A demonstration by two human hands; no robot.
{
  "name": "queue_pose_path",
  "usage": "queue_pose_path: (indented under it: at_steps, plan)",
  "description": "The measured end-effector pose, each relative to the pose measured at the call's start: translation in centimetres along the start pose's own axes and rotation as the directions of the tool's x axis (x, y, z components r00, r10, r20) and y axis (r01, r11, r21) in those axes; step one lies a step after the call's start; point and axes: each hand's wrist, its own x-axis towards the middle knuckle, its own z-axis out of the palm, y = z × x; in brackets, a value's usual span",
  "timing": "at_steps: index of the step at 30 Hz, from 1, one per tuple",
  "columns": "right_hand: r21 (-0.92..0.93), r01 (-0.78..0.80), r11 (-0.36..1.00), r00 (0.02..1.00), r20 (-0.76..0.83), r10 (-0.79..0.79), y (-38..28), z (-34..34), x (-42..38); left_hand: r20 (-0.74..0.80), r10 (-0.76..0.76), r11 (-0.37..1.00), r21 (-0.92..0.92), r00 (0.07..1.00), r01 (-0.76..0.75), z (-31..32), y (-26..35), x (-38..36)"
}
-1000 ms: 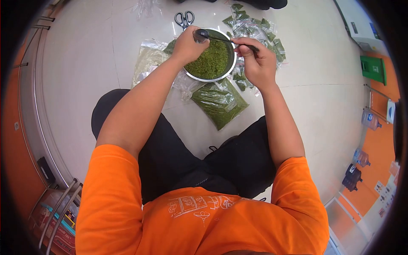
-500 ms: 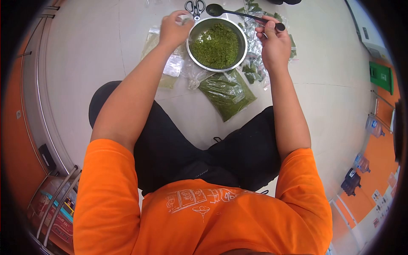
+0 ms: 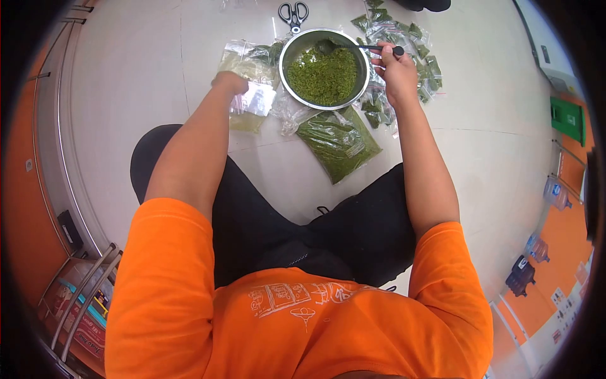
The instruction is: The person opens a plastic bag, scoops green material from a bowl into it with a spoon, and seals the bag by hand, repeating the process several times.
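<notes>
My right hand (image 3: 399, 76) is closed round the handle of a black spoon (image 3: 360, 47) at the right rim of a metal bowl (image 3: 364, 82). The spoon's head rests among the green shredded leaves (image 3: 322, 76) in the bowl. To the left, my left hand (image 3: 230, 82) is at a clear plastic bag (image 3: 243, 57) and a stack of small clear packets (image 3: 257, 99); its fingers are mostly hidden. In front of the bowl lies a large clear bag of green leaf material (image 3: 339, 144).
Black-handled scissors (image 3: 294, 16) lie behind the bowl. Several small bags of green leaves (image 3: 432, 72) spread over the floor to the right. A dark object (image 3: 423, 5) is at the top edge. My crossed legs (image 3: 265, 215) border the near side.
My left hand has moved from beside the bowl's rim down and left to the plastic packets. My right hand has lowered the spoon from above the rim into the bowl.
</notes>
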Motion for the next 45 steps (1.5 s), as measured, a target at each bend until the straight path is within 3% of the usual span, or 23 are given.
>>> queue_pose_path:
  at_steps: [3, 6, 7, 10, 13, 15, 17, 18, 19, 21, 22, 23, 24, 25, 26, 28, 33, 39, 43, 45]
  plan:
    - [-0.065, -0.056, 0.996, 0.998, -0.004, 0.056, 0.8, -0.5, 0.5, 0.048, 0.035, 0.999, -0.028, 0.998, -0.034, 2.4, -1.6, 0.8]
    - [-0.127, -0.101, 0.987, 0.995, -0.009, 0.1, 1.3, -0.5, 0.9, 0.016, 0.002, 0.997, 0.079, 1.0, -0.003, 2.5, -1.3, 0.2]
    - [-0.147, -0.11, 0.983, 0.994, -0.001, 0.111, 1.6, -0.4, 1.0, -0.157, 0.094, 0.986, 0.148, 0.983, -0.07, 3.5, -2.0, 0.8]
    - [-0.201, -0.135, 0.97, 0.99, 0.018, 0.142, 2.2, -0.4, 1.1, -0.159, 0.121, 0.979, 0.181, 0.98, -0.091, 4.1, -2.1, 2.2]
    - [-0.206, -0.164, 0.965, 0.986, 0.003, 0.169, 3.3, -0.6, 1.5, -0.134, 0.083, 0.978, 0.2, 0.988, -0.055, 4.1, -1.4, 2.1]
    - [-0.157, -0.23, 0.961, 0.972, -0.081, 0.219, 4.5, -1.0, 2.0, 0.03, 0.228, 0.929, 0.293, 0.973, -0.227, 3.3, -1.4, 2.4]
    - [-0.162, -0.343, 0.925, 0.934, -0.162, 0.318, 5.1, -1.7, 2.7, 0.117, 0.156, 0.983, 0.077, 0.981, -0.166, 3.3, -1.7, 2.4]
    - [-0.095, -0.378, 0.921, 0.896, -0.29, 0.338, 7.8, -2.1, 4.1, 0.145, 0.024, 0.984, -0.176, 0.989, 0.001, 3.7, -1.8, 2.9]
    - [-0.022, -0.398, 0.917, 0.84, -0.411, 0.355, 12.4, -2.7, 6.3, 0.199, -0.091, 0.896, -0.411, 0.976, 0.167, 3.6, -1.6, 3.3]
    - [-0.05, -0.383, 0.922, 0.809, -0.499, 0.309, 10.3, -1.1, 6.1, 0.172, 0.056, 0.923, -0.385, 0.983, 0.015, 2.6, -1.3, 1.9]
    - [-0.155, -0.355, 0.922, 0.846, -0.473, 0.246, 6.5, 1.4, 2.3, 0.07, 0.156, 0.924, -0.363, 0.985, -0.12, 2.3, -1.4, 1.5]
    - [-0.25, -0.231, 0.94, 0.927, -0.35, 0.135, 6.8, 2.5, 2.1, -0.005, 0.189, 0.952, -0.245, 0.982, -0.184, 2.5, -1.4, 2.1]
    - [-0.295, -0.137, 0.946, 0.983, -0.154, 0.095, 5.7, 3.8, 1.0, -0.057, 0.188, 0.954, -0.228, 0.981, -0.196, 1.1, -0.6, -0.4]
    - [-0.374, 0.046, 0.926, 0.998, -0.025, -0.06, 5.3, 5.3, -0.4, -0.007, 0.161, 0.975, -0.154, 0.987, -0.16, -0.4, 0.2, -2.1]
    - [-0.469, 0.205, 0.859, 0.978, 0.117, -0.17, 4.6, 6.7, -1.5, -0.052, 0.168, 0.966, -0.19, 0.984, -0.175, -1.4, 0.6, -3.9]
    - [-0.338, 0.3, 0.892, 0.872, 0.477, -0.113, 5.0, 8.8, -2.7, -0.212, 0.295, 0.897, -0.274, 0.932, -0.346, -2.5, 0.7, -6.3]
    - [-0.33, 0.341, 0.88, 0.812, 0.576, -0.099, 4.1, 11.9, -6.0, -0.319, 0.339, 0.637, -0.614, 0.885, -0.465, -4.4, 2.3, -10.9]
    - [-0.331, 0.291, 0.898, 0.827, 0.558, -0.062, 2.6, 11.3, -5.6, -0.31, 0.458, 0.616, -0.565, 0.833, -0.549, -4.2, 3.4, -11.6]
    - [-0.36, 0.324, 0.875, 0.821, 0.566, -0.072, 2.0, 10.2, -5.1, -0.249, 0.53, 0.674, -0.456, 0.811, -0.581, -4.8, 4.4, -12.1]
    - [-0.348, 0.365, 0.863, 0.814, 0.57, -0.115, 1.9, 9.7, -4.7, -0.29, 0.566, 0.641, -0.435, 0.772, -0.633, -5.0, 5.1, -12.7]
